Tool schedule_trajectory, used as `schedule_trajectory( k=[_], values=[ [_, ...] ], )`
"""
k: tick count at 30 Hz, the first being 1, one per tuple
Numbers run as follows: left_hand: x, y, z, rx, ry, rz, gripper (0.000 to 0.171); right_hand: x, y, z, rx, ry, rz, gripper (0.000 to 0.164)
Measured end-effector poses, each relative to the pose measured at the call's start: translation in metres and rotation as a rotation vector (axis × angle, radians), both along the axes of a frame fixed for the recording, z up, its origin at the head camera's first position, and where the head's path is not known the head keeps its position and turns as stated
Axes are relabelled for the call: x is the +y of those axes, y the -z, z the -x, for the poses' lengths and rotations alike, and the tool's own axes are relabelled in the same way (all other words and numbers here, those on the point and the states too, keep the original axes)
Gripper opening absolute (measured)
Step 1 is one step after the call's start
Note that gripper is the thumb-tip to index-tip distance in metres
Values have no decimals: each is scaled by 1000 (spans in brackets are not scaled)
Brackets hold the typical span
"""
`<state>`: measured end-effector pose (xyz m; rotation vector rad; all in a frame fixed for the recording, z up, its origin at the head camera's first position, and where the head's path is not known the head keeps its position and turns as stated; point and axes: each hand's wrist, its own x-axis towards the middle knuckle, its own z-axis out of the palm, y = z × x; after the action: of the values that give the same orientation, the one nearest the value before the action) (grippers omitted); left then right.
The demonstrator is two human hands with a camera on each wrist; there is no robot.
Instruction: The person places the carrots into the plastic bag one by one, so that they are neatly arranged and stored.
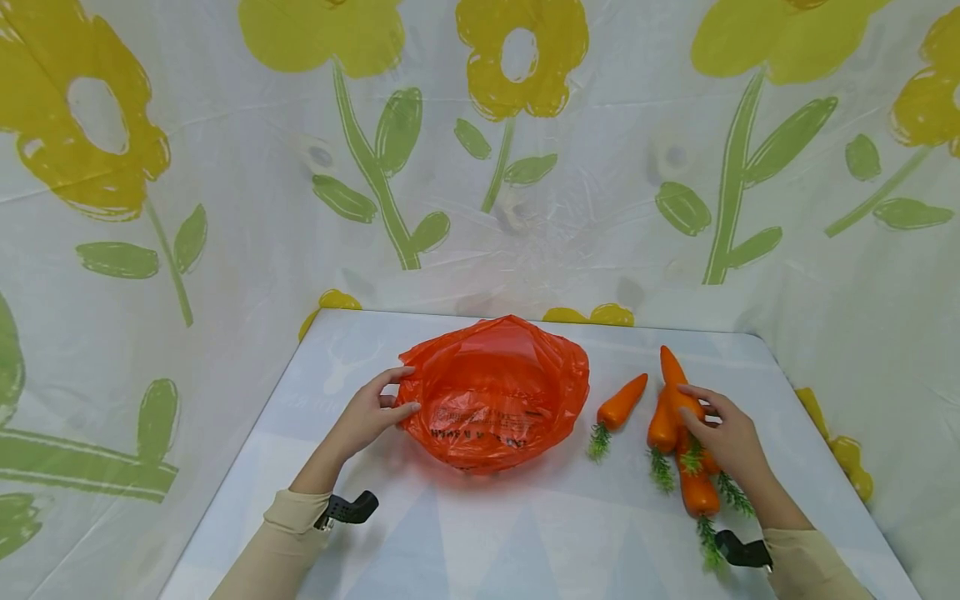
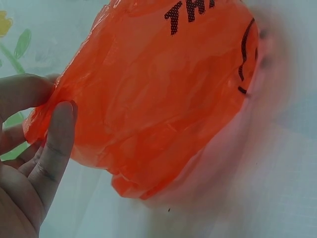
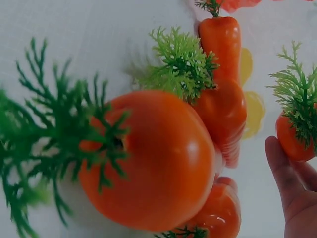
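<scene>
A red plastic bag (image 1: pixel 487 425) stands with its wide mouth spread on the table. My left hand (image 1: pixel 369 418) pinches its left rim; in the left wrist view the thumb lies in front of the red film and the fingers go behind it. On the right, my right hand (image 1: pixel 726 432) grips an orange toy carrot (image 1: pixel 673 371) over a pile of other carrots (image 1: pixel 699 496) with green tops. The right wrist view shows the thumb against the held carrot (image 3: pixel 288 141), partly cut off by the frame. Part of the pile is hidden under the right hand.
One separate carrot (image 1: pixel 622 404) lies between the bag and the pile. The white table (image 1: pixel 510 542) is ringed by a curtain (image 1: pixel 585 217) printed with yellow flowers. A black wrist device (image 1: pixel 352 507) sits on each forearm.
</scene>
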<state>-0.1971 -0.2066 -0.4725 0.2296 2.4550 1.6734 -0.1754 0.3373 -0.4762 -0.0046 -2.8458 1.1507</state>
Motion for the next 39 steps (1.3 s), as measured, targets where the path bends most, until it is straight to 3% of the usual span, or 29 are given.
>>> schedule_trajectory(
  k=[39],
  values=[
    [4,-2,1,-5,-22,6,59,-25,-1,-3,79,-97,86,44]
  ],
)
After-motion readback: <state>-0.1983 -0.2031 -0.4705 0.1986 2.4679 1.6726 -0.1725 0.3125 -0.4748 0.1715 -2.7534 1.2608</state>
